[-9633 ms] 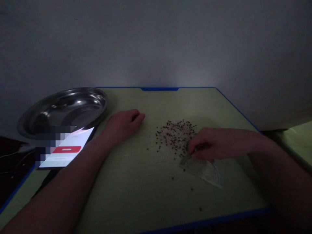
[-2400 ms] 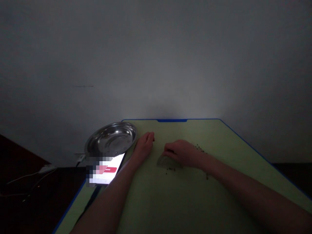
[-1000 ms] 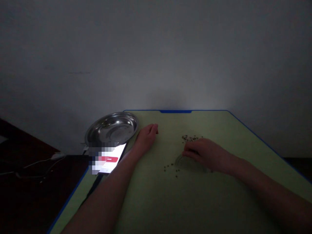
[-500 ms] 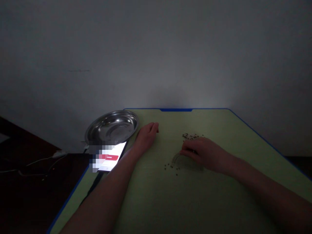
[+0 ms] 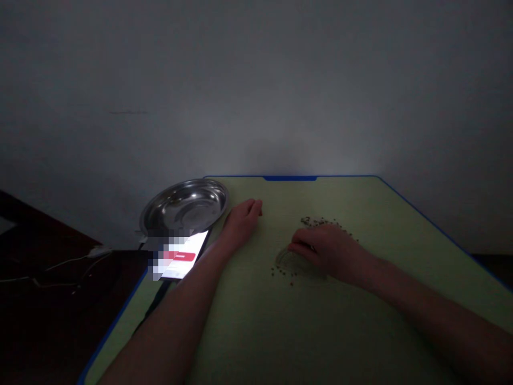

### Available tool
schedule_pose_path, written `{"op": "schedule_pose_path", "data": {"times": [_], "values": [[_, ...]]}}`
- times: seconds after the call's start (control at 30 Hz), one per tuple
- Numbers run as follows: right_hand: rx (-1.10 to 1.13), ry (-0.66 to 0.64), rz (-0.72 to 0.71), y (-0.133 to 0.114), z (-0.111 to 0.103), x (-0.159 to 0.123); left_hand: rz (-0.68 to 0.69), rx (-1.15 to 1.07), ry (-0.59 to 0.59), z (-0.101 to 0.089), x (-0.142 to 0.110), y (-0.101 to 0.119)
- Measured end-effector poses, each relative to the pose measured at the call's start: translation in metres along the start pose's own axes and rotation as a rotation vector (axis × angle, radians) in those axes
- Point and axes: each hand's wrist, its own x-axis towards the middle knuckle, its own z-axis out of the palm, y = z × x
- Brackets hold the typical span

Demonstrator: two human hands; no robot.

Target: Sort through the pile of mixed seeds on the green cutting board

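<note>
My right hand (image 5: 326, 248) pinches a clear plastic protractor (image 5: 292, 261) by its edge, low over the table. Several loose dark seeds (image 5: 283, 273) lie beside and under its curved left end. Behind my knuckles shows part of a pile of dark and pale grains (image 5: 318, 221); my hand hides the rest of it. My left hand (image 5: 242, 219) rests on the table with its fingers curled in, and nothing shows in it.
A steel basin (image 5: 186, 206) stands at the table's left edge. In front of it, by my left forearm, lies a lit phone (image 5: 182, 256). Cables (image 5: 68, 264) run on the dark floor to the left. A wall rises behind the blue-edged table (image 5: 256, 321).
My right hand has slid the protractor left over the last second, bringing it over the stray dark seeds. Earlier the grain pile showed more fully. My left hand has stayed in place.
</note>
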Motion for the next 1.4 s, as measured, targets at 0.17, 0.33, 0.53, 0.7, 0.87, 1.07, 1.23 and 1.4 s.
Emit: {"op": "schedule_pose_path", "data": {"times": [0.17,0.33,0.53,0.7,0.87,1.07,1.23,1.4], "values": [[-0.075,-0.001,0.034,0.015,-0.002,-0.002,-0.022,0.007,0.000,-0.001,-0.001,0.002],[0.021,0.041,0.086,0.028,-0.009,-0.006,-0.002,0.012,0.010,0.000,0.000,0.000],[0.056,0.047,0.072,0.009,-0.006,-0.004,-0.029,-0.031,-0.013,0.002,0.002,-0.003],[-0.039,0.012,0.103,0.015,-0.004,-0.004,-0.022,-0.014,-0.005,0.002,0.002,-0.003],[0.074,0.058,0.172,0.033,-0.016,-0.014,-0.009,0.008,-0.001,0.001,0.001,-0.001],[0.180,-0.008,0.131,0.019,-0.019,-0.020,-0.040,0.015,-0.012,0.002,0.001,-0.001],[0.063,-0.100,0.119,0.022,-0.017,-0.022,-0.011,0.039,-0.002,0.001,0.001,0.002],[0.056,-0.125,0.187,0.047,-0.030,-0.025,-0.020,0.029,-0.007,-0.001,-0.002,0.007]]}}
